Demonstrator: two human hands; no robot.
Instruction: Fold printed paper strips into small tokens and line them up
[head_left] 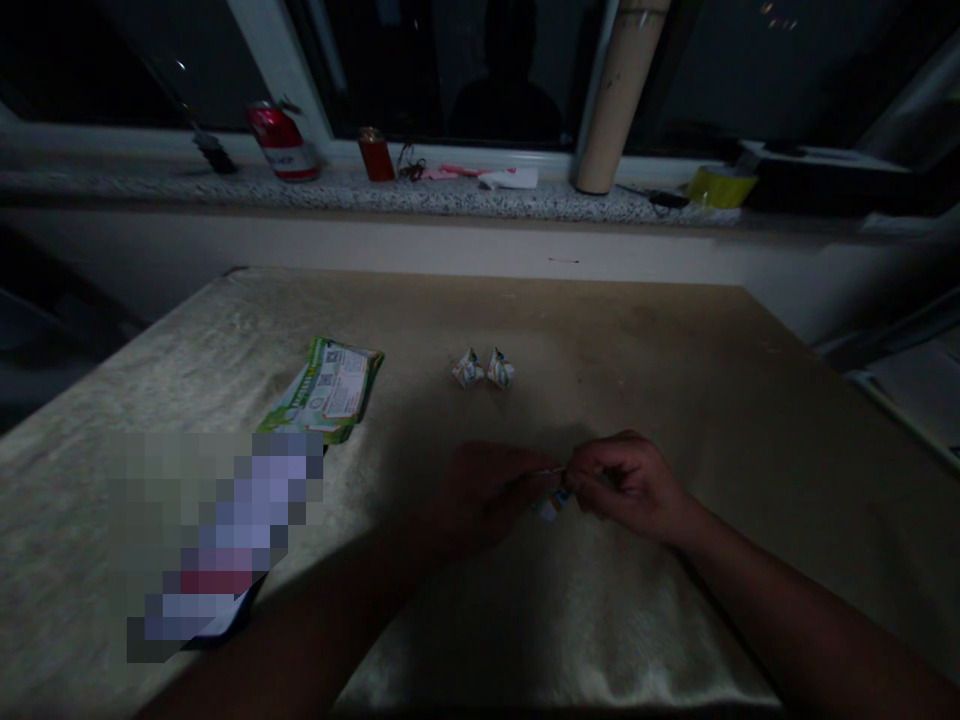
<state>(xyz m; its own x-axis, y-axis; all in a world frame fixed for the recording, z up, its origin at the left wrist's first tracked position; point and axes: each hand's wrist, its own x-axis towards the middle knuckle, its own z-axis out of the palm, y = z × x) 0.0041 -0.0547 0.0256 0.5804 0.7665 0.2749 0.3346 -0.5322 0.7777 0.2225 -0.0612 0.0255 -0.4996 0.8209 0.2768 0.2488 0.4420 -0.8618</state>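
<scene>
My left hand [484, 490] and my right hand [626, 485] meet above the near middle of the table, both with fingers pinched closed. Between them is a small printed wrapper [553, 505], white with blue and orange, partly hidden by the fingers. A thin pale edge of it runs from one fingertip group to the other. Beyond the hands, two small crumpled or folded printed pieces [468, 369] lie side by side, white with coloured print. Dim light hides the finer detail of my left fingers.
A green printed pouch [334, 390] lies at the left, beside a pixelated flat object [247, 530]. The table [637, 350] has a shiny cloth. On the windowsill [345, 195] stand a red can [281, 140], a red lighter-like item [376, 155], a tall tube [619, 100] and yellow tape [720, 187].
</scene>
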